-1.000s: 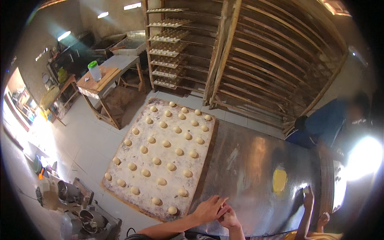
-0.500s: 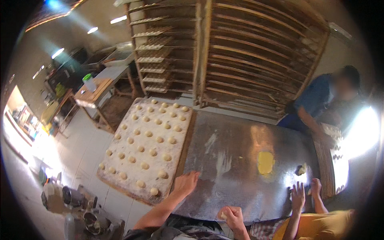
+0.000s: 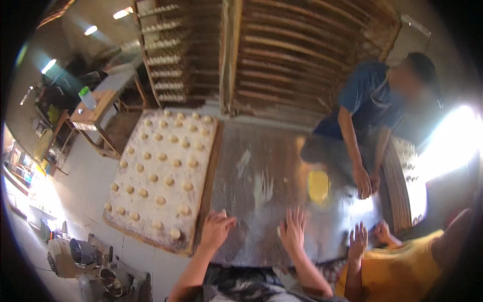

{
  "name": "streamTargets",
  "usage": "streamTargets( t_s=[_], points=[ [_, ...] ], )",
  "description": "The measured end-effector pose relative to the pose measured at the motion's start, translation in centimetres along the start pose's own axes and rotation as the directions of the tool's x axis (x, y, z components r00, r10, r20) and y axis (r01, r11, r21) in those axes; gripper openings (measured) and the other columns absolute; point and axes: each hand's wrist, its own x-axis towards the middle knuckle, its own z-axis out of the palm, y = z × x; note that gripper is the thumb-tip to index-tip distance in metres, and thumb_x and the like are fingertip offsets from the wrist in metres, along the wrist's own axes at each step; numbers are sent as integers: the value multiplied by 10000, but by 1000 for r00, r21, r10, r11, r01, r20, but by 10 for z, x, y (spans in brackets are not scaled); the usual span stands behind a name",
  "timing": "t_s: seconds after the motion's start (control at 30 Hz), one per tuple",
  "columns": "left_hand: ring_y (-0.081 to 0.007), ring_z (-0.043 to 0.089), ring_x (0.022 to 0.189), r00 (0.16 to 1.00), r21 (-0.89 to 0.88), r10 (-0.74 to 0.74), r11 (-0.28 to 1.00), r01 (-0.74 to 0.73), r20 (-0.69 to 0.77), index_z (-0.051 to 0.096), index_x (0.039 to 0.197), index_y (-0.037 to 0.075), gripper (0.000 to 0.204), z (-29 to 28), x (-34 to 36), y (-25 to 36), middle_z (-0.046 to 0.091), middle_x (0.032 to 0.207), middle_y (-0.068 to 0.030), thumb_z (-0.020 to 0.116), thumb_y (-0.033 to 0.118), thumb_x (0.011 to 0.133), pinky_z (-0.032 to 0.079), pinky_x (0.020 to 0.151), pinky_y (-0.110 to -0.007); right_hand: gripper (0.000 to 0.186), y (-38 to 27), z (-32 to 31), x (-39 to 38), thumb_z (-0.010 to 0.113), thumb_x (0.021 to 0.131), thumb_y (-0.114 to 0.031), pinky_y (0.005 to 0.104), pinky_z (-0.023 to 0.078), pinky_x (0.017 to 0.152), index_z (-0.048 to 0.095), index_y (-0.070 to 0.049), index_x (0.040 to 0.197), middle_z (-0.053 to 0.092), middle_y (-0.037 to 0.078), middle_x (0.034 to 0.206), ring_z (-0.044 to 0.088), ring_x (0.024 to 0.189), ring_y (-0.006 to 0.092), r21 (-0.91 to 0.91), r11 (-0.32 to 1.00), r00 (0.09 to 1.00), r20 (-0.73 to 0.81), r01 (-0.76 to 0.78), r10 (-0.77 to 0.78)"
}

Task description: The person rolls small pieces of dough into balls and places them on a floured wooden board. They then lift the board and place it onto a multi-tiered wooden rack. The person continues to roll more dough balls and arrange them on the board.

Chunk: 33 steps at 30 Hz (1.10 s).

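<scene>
- We see the left hand [image 3: 217,229] at lower centre of the frame, fingers curled together over a small pale dough piece [image 3: 217,215] that shows just above the knuckles.
- The dough piece sits on the metal table [image 3: 266,151], just beside the lower right corner of the wooden board [image 3: 210,166].
- We see the right hand [image 3: 293,229] to the right of the left one, fingers spread apart and palm pressed flat on the floured table surface; a pale scrap shows at its left edge, and we cannot tell whether it is dough under the palm.
- The wooden board occupies the left centre of the frame, dusted with flour and carrying rows of round dough balls [image 3: 162,171].
- A yellow dough lump [image 3: 318,185] lies on the table right of centre, well apart from both hands.
- A person in a blue shirt [image 3: 370,98] stands at upper right, both hands down on the table near the yellow lump.
- A second person in a yellow top [image 3: 397,264] is at lower right, with one hand [image 3: 358,240] flat on the table just right of our right hand.
- Wooden racks [image 3: 302,50] fill the upper centre; trays of dough pieces sit in the left rack [image 3: 163,45].
- A wooden side table [image 3: 93,113] stands at upper left.
</scene>
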Motion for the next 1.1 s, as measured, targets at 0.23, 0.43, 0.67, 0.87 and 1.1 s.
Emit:
streamTargets(
  t_s=[0.23, 0.43, 0.67, 0.87, 1.1],
  points=[
    [-268, 687, 989, 971, -100, 5, 994, -30, -241, 779, 976, 121, 113, -31, 17, 28, 723, 933, -68, 687, 184, 954, 513, 967, -422, 592, -26, 38, 11, 538, 1001, -216, 574, 214, 1230, 376, -11, 1532, 351, 312, 1573, 311, 1478, 476, 102, 986, 986, 88, 131, -140],
    [-318, 700, 788, 988, -300, -77, 953, 33, -134, 764, 941, 89, 137, -25, 4, 33, 711, 822, -92, 682, 197, 964, 549, 691, -424, 585, -51, 30, 9, 594, 976, -172, 557, 288, 1205, 401, -23, 1509, 376, 308, 1545, 317, 1457, 491, 136, 983, 993, -14, 122, -121],
    [-436, 698, 756, 941, -369, -62, 910, 190, 332, 618, 1068, 75, 279, -24, 10, 68, 705, 814, -219, 540, 342, 1046, 546, 620, -497, 152, -24, -22, -41, 489, 1007, -79, 478, 515, 817, 617, 2, 1025, 643, 248, 1085, 631, 1026, 414, 234, 966, 994, 51, -110, 101],
    [-520, 668, 786, 888, -564, -179, 715, 413, 424, 553, 1159, 37, 401, -3, 27, 89, 673, 835, -305, 351, 379, 1107, 515, 666, -585, 371, -127, -10, 9, 433, 1084, -229, 425, 465, 613, 559, 33, 853, 596, 223, 733, 565, 624, 317, 660, 706, 941, 4, -257, 339],
    [-464, 694, 711, 924, -300, -364, 873, 383, 121, 575, 1078, -3, 301, -28, 75, 35, 683, 809, -289, 451, 272, 1081, 519, 635, -608, 267, -87, -34, -69, 545, 995, -246, 488, 443, 819, 668, -11, 969, 643, 231, 1036, 601, 951, 374, 219, 895, 885, 360, -388, 296]
  ],
)
